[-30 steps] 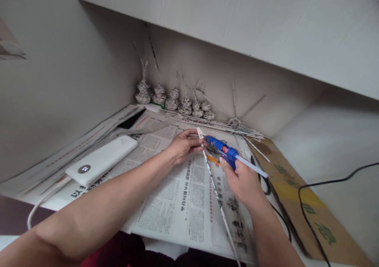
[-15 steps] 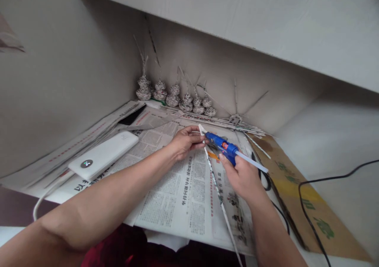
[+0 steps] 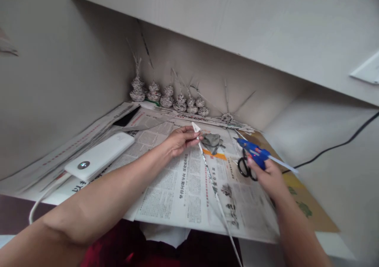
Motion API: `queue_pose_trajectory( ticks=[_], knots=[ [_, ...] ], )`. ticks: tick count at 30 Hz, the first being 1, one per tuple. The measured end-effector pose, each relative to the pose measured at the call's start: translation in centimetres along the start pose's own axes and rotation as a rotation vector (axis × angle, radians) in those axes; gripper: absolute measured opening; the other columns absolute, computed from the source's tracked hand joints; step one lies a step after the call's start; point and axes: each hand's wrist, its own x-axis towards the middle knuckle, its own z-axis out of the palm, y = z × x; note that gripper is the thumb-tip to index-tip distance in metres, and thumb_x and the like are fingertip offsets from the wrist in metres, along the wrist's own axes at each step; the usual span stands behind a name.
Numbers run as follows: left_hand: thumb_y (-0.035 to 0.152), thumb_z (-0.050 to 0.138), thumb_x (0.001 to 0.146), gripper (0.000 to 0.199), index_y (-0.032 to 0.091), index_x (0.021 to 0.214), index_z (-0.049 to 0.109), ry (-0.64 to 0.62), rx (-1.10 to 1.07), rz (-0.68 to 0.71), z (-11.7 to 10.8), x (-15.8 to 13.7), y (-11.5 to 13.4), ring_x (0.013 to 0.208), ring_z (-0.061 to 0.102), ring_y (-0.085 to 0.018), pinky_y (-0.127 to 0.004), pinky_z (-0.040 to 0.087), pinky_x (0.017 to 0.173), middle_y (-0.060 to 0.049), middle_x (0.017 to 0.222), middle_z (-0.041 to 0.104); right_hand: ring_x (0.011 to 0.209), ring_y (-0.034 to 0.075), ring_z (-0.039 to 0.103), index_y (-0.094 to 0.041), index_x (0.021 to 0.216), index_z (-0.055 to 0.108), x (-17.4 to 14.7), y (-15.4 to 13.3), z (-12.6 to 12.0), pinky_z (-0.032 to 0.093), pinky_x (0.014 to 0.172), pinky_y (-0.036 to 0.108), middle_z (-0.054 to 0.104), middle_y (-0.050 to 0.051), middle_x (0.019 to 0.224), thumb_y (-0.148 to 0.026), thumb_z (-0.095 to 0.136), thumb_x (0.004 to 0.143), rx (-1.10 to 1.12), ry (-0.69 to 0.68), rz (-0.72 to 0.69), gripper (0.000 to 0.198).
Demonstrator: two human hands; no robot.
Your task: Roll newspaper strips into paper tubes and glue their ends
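Observation:
Between thumb and fingers, my left hand [image 3: 184,140] pinches the top of a long rolled paper stick [image 3: 211,179]. Its flattened white tip points up past my fingers, and its length slants down to the right over the newspaper [image 3: 166,196]. My right hand [image 3: 269,176] is wrapped around a blue hot glue gun [image 3: 254,150], whose nozzle points left, well apart from the stick. A clear glue stick sticks out of its back. Black-handled scissors [image 3: 243,167] lie just beside the gun. A crumpled grey cloth [image 3: 211,141] lies right of my left hand.
Several woven paper gourds [image 3: 167,97] stand along the back wall, with loose paper sticks [image 3: 213,121] before them. A white power bank [image 3: 100,156] with a cable lies at left. Brown cardboard [image 3: 308,207] and a black cord [image 3: 334,148] are at right.
My right hand has drawn the glue gun away from the paper stick's tip, to the right. The cloth and scissors now show more fully. My left hand keeps its pinch on the stick.

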Motion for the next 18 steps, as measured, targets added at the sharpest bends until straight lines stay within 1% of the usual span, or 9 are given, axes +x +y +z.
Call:
queue_pose_trajectory(
  ticks=[2,4,5,7,9,10,12,15,18],
  knots=[
    [-0.005,0.063,0.072,0.019,0.009,0.085,0.060,-0.002,-0.003,-0.006,0.0,0.0,0.0,0.071,0.070,-0.017,-0.021,0.058,0.063,-0.008,0.082,0.068,0.081,0.026,0.064,-0.017,0.105,0.063,-0.4,2.9,-3.3,0.047,0.071,0.036,0.069,0.010,0.090,-0.048,0.049,0.081,-0.131,0.101,0.108,0.041],
    [-0.006,0.061,0.073,0.017,0.009,0.082,0.060,0.008,-0.005,-0.015,0.0,0.1,-0.1,0.070,0.070,-0.017,-0.021,0.058,0.062,-0.008,0.080,0.069,0.077,0.029,0.063,-0.017,0.106,0.063,-0.9,5.0,-7.4,0.045,0.065,0.037,0.068,0.011,0.083,-0.045,0.052,0.080,-0.415,0.121,0.190,0.039],
    [-0.006,0.061,0.074,0.017,0.009,0.082,0.060,0.013,-0.006,-0.019,0.0,0.1,-0.1,0.070,0.070,-0.017,-0.020,0.058,0.062,-0.008,0.079,0.069,0.076,0.030,0.062,-0.018,0.107,0.063,-1.2,5.8,-9.4,0.043,0.063,0.037,0.068,0.012,0.082,-0.042,0.052,0.081,-0.563,0.122,0.191,0.037],
    [-0.007,0.059,0.075,0.016,0.008,0.079,0.060,0.020,-0.008,-0.027,0.1,0.0,-0.3,0.070,0.070,-0.017,-0.020,0.058,0.062,-0.009,0.078,0.069,0.076,0.030,0.061,-0.019,0.112,0.061,-1.9,6.7,-12.7,0.039,0.063,0.037,0.067,0.014,0.086,-0.034,0.051,0.082,-0.834,0.068,0.089,0.034],
    [-0.007,0.057,0.075,0.016,0.008,0.078,0.060,0.016,0.000,-0.038,0.2,-0.1,-0.4,0.070,0.070,-0.017,-0.019,0.058,0.062,-0.010,0.078,0.069,0.078,0.029,0.060,-0.017,0.114,0.060,-2.3,7.1,-14.4,0.037,0.064,0.037,0.066,0.017,0.087,-0.027,0.049,0.083,-1.001,-0.015,0.040,0.034],
    [-0.007,0.057,0.075,0.016,0.008,0.077,0.060,0.013,0.005,-0.044,0.3,-0.2,-0.5,0.070,0.070,-0.018,-0.019,0.058,0.062,-0.010,0.078,0.070,0.079,0.029,0.059,-0.017,0.116,0.059,-2.2,7.3,-14.5,0.037,0.064,0.037,0.066,0.017,0.088,-0.025,0.049,0.083,-1.039,-0.035,0.054,0.035],
    [-0.008,0.057,0.075,0.016,0.008,0.077,0.060,0.006,0.014,-0.060,0.3,-0.3,-0.7,0.071,0.070,-0.018,-0.019,0.058,0.062,-0.011,0.078,0.070,0.085,0.030,0.060,-0.018,0.119,0.056,-1.6,7.8,-13.4,0.039,0.065,0.035,0.066,0.015,0.095,-0.024,0.050,0.081,-1.042,-0.062,0.110,0.039],
    [-0.008,0.057,0.075,0.017,0.008,0.076,0.061,0.001,0.014,-0.078,0.3,-0.3,-0.9,0.072,0.071,-0.018,-0.020,0.059,0.064,-0.011,0.078,0.070,0.093,0.030,0.060,-0.016,0.124,0.052,0.5,8.5,-10.1,0.042,0.074,0.036,0.064,0.016,0.107,-0.029,0.047,0.083,-0.942,-0.112,0.164,0.043],
    [-0.008,0.057,0.075,0.016,0.007,0.077,0.062,-0.008,0.004,-0.086,0.2,-0.2,-1.0,0.072,0.071,-0.019,-0.020,0.059,0.065,-0.011,0.078,0.070,0.101,0.030,0.059,-0.010,0.133,0.044,3.1,8.8,-6.8,0.040,0.084,0.037,0.062,0.019,0.113,-0.021,0.046,0.080,-0.897,-0.147,0.234,0.054]
  ],
)
